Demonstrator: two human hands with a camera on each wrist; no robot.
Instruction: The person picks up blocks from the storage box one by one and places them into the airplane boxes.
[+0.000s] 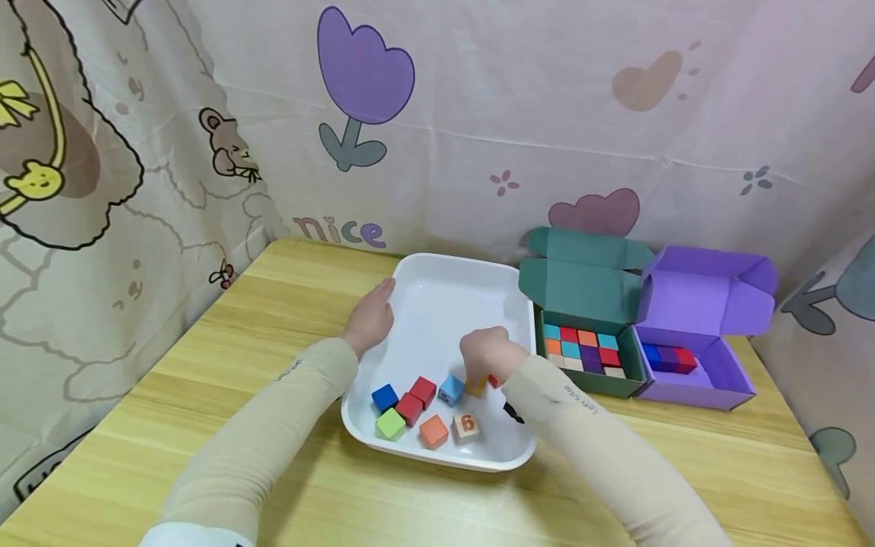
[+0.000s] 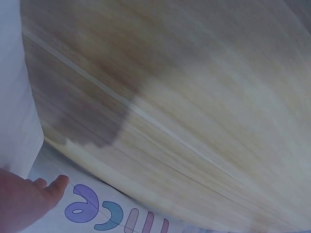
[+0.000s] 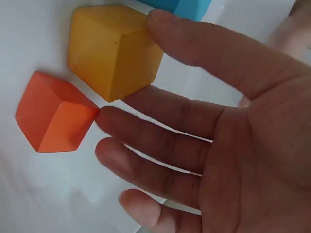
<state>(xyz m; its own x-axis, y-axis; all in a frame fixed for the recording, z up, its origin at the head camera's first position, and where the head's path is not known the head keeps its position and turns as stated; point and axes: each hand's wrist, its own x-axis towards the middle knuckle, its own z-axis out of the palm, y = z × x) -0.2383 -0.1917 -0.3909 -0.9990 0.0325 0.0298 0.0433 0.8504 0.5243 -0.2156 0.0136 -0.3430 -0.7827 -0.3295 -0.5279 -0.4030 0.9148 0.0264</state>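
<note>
A white tray [image 1: 444, 319] lies on the table. My left hand [image 1: 371, 317] grips its left rim; in the left wrist view only some fingers [image 2: 51, 191] show. My right hand [image 1: 492, 353] is inside the tray, pinching a yellow cube [image 3: 114, 51] between thumb and index finger, the other fingers loosely bent. An orange-red cube [image 3: 56, 114] lies beside the fingertips. Nearby in the tray are a light blue cube [image 1: 451, 390], a wooden cube [image 1: 466, 428] marked 6, an orange cube [image 1: 434, 431], a green cube [image 1: 390, 425], a blue cube [image 1: 385, 398] and two red cubes [image 1: 423, 391].
Right of the tray stands an open green box [image 1: 632, 365] with rows of coloured cubes. Beside it, an open purple box [image 1: 724, 387] holds blue, purple and red cubes [image 1: 670, 358]. A printed curtain [image 1: 451, 152] hangs behind the wooden table [image 1: 273, 304].
</note>
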